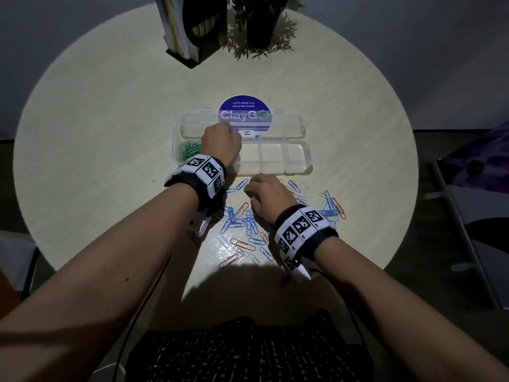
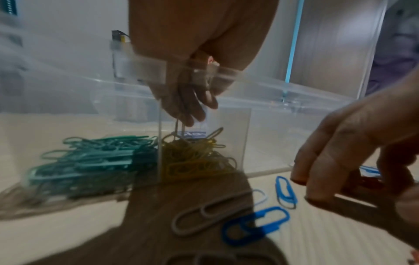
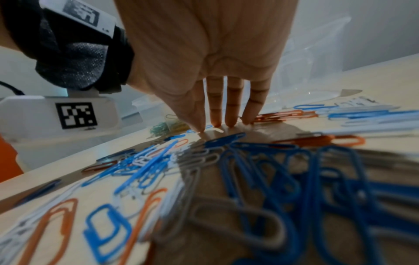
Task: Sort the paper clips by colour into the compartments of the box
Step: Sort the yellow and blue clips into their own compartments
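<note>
A clear compartment box [image 1: 308, 159] lies open mid-table, its lid [image 1: 289, 124] folded back. Green clips [image 2: 90, 157] fill the leftmost compartment and yellow clips [image 2: 197, 159] the one beside it. My left hand [image 2: 188, 111] reaches down into the yellow compartment and pinches a yellow clip [image 2: 179, 131] that hangs from its fingertips. Blue, white and orange clips [image 1: 242, 219] lie loose in front of the box. My right hand [image 3: 224, 123] stands over them with straight fingers, tips on the table beside an orange clip [image 3: 278, 114].
A round blue sticker [image 1: 244, 104] shows behind and through the lid. A potted plant [image 1: 259, 26] and a file holder [image 1: 190, 31] stand at the far edge of the table. The box's two right compartments [image 1: 278, 157] hold nothing. A chair [image 1: 473, 216] is at the right.
</note>
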